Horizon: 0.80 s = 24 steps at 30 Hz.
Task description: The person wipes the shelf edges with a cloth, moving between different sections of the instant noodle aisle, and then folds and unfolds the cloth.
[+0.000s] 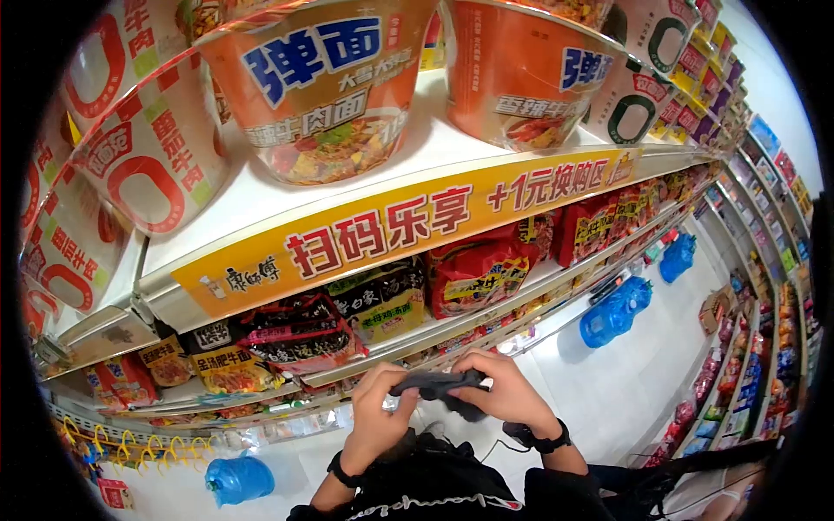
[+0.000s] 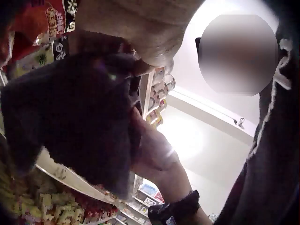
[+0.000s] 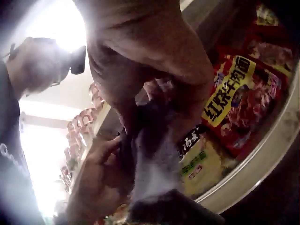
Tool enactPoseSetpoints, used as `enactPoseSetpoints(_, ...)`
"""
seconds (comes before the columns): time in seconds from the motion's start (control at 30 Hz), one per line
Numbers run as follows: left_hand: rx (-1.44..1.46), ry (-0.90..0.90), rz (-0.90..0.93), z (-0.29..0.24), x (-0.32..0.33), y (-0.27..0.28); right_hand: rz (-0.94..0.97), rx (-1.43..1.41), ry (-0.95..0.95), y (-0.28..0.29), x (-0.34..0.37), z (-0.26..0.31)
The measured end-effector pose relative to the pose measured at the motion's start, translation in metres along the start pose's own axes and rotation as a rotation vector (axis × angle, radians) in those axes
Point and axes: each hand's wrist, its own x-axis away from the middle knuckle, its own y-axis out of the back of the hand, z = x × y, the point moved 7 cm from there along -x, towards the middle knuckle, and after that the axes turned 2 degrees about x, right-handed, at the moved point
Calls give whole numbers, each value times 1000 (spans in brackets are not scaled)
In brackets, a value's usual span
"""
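Observation:
In the head view a dark grey cloth [image 1: 443,382] is stretched between my two hands, low in front of the shelf. My left hand [image 1: 378,408] pinches its left end between thumb and fingers. The other end is gripped by my right hand [image 1: 514,401], and a bunched fold hangs beside that hand's thumb. Seen from the left wrist, the cloth [image 2: 70,112] spreads wide and dark, hanging down from the hands. The right wrist view shows the cloth [image 3: 157,154] drooping below the right hand's fingers [image 3: 194,75], with the left hand [image 3: 96,180] close by.
Instant noodle bowls [image 1: 321,95] stand on the upper shelf, above a yellow sign strip [image 1: 417,221]. Noodle packets [image 1: 482,269] fill the shelf below. Blue water jugs [image 1: 615,313] stand on the pale floor [image 1: 565,395], with another blue jug [image 1: 239,479] at lower left. More stocked shelves [image 1: 756,304] curve along the right.

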Motion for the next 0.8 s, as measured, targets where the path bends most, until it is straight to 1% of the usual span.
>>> enactPoseSetpoints(0.07,28,-49,-66,-2,-4,12,-102,154,131,8,-2,4)
enactPoseSetpoints(0.1,5,30,-77,5,-2,17,-234,265,171,16,-1,17)
enactPoseSetpoints(0.2,-240,-59,-8,4,-4,27,-475,482,274,32,0,32)
enactPoseSetpoints(0.23,-266,-16,-12,9,-4,29,-530,470,314,36,-1,26)
enactPoseSetpoints(0.33,-416,-31,33,14,0,38,-713,470,271,45,1,29)
enactPoseSetpoints(0.37,-430,52,94,21,3,40,-739,472,330,49,1,25)
enactPoseSetpoints(0.47,-464,100,61,34,14,48,-609,303,207,50,-1,10)
enactPoseSetpoints(0.5,-450,129,-8,37,17,52,-537,294,260,48,-3,13)
enactPoseSetpoints(0.57,-420,187,-147,43,23,61,-445,-72,50,43,-5,-4)
enactPoseSetpoints(0.6,-351,248,-175,44,24,65,-392,-252,-51,37,-7,-10)
enactPoseSetpoints(0.67,-212,369,-230,42,25,75,-422,-447,33,27,-9,10)
enactPoseSetpoints(0.7,-208,360,-261,44,27,81,-436,-545,72,20,-12,17)
enactPoseSetpoints(0.8,-199,276,-504,27,28,107,-493,-417,317,7,-12,38)
